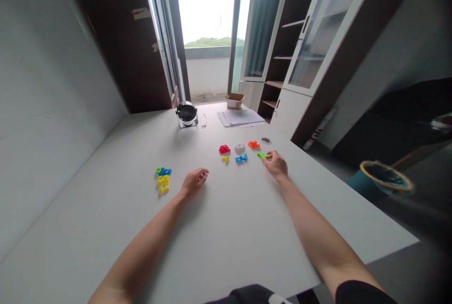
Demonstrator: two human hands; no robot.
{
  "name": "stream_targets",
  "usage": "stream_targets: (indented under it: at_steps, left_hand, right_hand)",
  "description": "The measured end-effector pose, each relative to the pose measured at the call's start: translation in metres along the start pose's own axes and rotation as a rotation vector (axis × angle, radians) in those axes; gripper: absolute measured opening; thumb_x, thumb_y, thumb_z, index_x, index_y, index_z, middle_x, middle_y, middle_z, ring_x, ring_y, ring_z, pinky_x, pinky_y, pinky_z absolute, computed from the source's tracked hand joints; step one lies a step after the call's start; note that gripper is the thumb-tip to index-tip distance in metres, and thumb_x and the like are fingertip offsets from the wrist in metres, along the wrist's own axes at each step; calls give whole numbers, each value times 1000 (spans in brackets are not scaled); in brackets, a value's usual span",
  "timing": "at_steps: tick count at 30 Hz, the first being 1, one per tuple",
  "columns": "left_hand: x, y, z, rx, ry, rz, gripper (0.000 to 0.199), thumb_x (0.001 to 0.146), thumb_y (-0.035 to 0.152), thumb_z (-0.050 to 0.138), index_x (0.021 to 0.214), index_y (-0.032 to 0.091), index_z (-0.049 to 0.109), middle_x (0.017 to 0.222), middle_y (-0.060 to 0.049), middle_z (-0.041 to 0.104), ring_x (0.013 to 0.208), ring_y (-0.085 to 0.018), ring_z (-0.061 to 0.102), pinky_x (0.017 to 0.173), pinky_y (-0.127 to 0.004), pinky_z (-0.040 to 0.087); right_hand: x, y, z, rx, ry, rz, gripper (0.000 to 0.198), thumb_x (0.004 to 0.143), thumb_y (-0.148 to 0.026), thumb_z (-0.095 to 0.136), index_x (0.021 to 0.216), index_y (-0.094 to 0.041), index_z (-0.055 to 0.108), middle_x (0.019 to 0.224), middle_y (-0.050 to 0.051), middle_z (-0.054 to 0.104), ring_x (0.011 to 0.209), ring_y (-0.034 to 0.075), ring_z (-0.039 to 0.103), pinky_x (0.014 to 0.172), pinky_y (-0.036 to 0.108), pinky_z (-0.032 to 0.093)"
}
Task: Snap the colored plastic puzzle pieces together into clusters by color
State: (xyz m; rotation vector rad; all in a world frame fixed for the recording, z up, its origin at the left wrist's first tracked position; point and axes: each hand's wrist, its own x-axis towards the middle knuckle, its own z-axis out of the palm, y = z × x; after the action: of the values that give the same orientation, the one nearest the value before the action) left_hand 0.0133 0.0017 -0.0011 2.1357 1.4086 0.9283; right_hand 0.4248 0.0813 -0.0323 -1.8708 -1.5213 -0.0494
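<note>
My right hand is closed at the fingertips on a small bright green plastic piece at the table's right side. Just beyond it lie orange pieces. Blue pieces, white pieces, red pieces and a small yellow piece sit in separate groups to its left. My left hand rests on its side with loosely curled fingers, somewhat apart, and nothing visible in them. Left of that hand is another cluster: blue pieces, a green piece and yellow pieces.
On the white table stand a round black-and-silver device, sheets of paper and an open cardboard box. A cable hole lies near the right edge. Beyond that edge are a cabinet and a bin.
</note>
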Motion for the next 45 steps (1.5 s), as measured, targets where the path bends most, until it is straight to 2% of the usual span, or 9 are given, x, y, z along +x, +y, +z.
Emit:
stream_targets:
  at_steps: [5, 20, 35, 40, 45]
  left_hand:
    - [0, 3, -1, 4, -20, 3, 24, 93, 28, 49, 104, 23, 69, 90, -2, 71, 77, -14, 63, 73, -25, 48]
    - [1, 4, 0, 29, -42, 27, 22, 91, 27, 51, 100, 22, 70, 90, -3, 71, 76, -15, 62, 72, -25, 47]
    - [1, 4, 0, 23, -51, 35, 21, 89, 26, 52, 98, 22, 71, 88, -2, 70, 74, -15, 61, 69, -24, 46]
    - [1, 5, -1, 26, -64, 41, 21, 90, 27, 51, 99, 22, 70, 88, -3, 70, 75, -15, 61, 70, -24, 46]
    - [1, 5, 0, 43, -67, 34, 21, 90, 26, 51, 98, 22, 71, 90, -3, 70, 76, -15, 61, 70, -25, 46]
  right_hand:
    - [1, 6, 6, -70, 2, -66, 23, 80, -35, 61, 96, -19, 60, 91, 9, 67, 88, 25, 57, 85, 36, 42]
    - [1, 8, 9, -145, -22, -96, 29, 79, -35, 59, 100, -17, 66, 98, 12, 64, 94, 27, 52, 89, 39, 40]
    - [0, 9, 7, -144, -21, -1, 40, 78, -36, 64, 115, -21, 66, 114, 14, 58, 105, 30, 48, 91, 40, 41]
    - [2, 13, 11, -105, -77, -84, 44, 81, -36, 62, 123, -23, 65, 125, 12, 59, 112, 29, 50, 95, 40, 41]
    - [1, 13, 14, -124, -86, -113, 36, 83, -34, 61, 116, -23, 69, 131, 12, 58, 117, 29, 50, 97, 40, 40]
